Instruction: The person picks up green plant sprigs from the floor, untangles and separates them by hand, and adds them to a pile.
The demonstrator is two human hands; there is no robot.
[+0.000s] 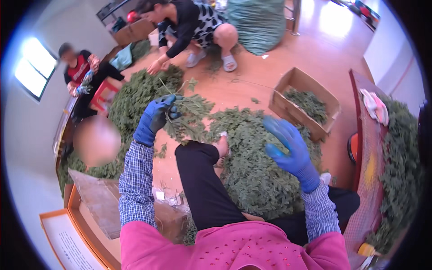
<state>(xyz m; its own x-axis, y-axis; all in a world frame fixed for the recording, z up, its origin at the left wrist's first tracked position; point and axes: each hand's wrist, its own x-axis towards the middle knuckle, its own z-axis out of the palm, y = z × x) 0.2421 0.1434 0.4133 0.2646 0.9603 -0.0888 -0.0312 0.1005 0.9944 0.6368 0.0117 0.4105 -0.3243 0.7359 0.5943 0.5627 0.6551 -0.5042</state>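
My left hand (pixel 162 113), in a blue work glove, is closed on a bunch of leafy green sprigs (pixel 189 116) above my knee. The leaves fan out to the right of the fingers, with a few thin stems sticking up. My right hand (pixel 285 145), gloved in blue too, is held with its fingers apart and nothing in it. Under it, between my legs, spreads a large heap of green sprigs (pixel 256 172). A second heap (pixel 135 101) lies on the floor to the left.
An open cardboard box (pixel 276 98) holding greenery stands beyond my right hand. One person crouches at the far heap; another sits left by a red stool (pixel 104 92). A large green sack (pixel 256 25) stands behind. On the right, a red-edged board (pixel 368 168) borders more greenery.
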